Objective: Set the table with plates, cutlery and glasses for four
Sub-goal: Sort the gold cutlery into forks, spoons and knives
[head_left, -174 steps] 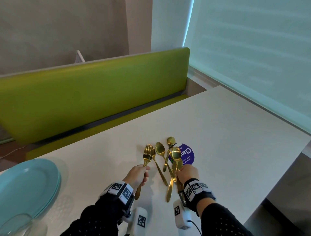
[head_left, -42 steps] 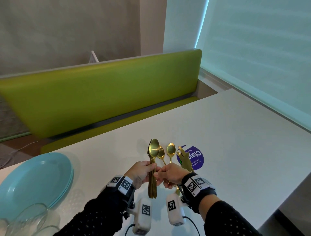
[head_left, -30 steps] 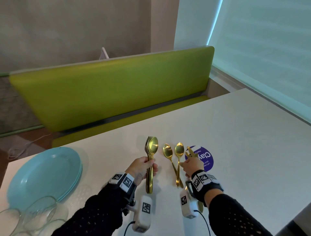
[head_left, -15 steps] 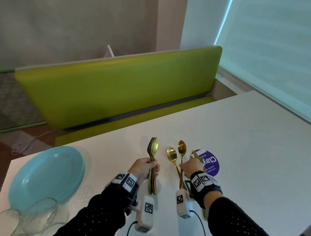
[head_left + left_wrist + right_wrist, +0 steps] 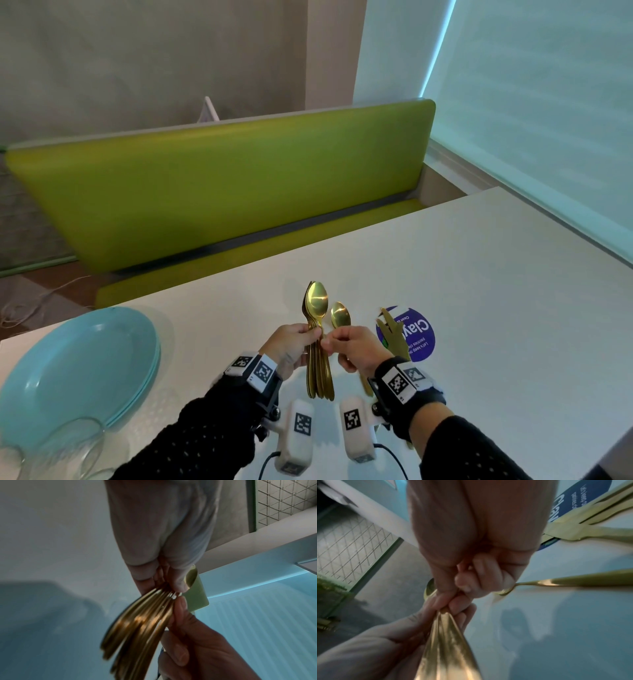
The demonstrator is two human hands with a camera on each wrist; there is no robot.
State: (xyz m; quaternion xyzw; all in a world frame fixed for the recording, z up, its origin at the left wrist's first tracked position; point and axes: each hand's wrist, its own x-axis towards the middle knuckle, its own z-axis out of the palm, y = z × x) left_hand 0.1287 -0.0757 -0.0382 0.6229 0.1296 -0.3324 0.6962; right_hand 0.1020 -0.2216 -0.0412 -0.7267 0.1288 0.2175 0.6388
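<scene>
My left hand [image 5: 310, 339] grips a bundle of gold spoons [image 5: 317, 303] upright above the white table [image 5: 496, 291], bowls up. My right hand [image 5: 334, 342] is against it, thumb and forefinger pinching a spoon handle at the bundle. The wrist views show both hands meeting on the fanned handles [image 5: 140, 626] [image 5: 447, 642]. One loose gold spoon [image 5: 340, 315] [image 5: 573, 583] lies on the table under my right hand. Gold forks [image 5: 390, 334] [image 5: 590, 520] lie to the right, across a purple sticker [image 5: 418, 337].
A stack of light blue plates [image 5: 68, 370] sits at the table's left end, with clear glasses [image 5: 68, 445] in front of it at the near left corner. A green bench [image 5: 222, 192] runs along the far side. A window blind is at the right.
My right hand has lifted one of the two loose spoons off the table and brought it left to the bundle in my left hand. One spoon is left lying there.
</scene>
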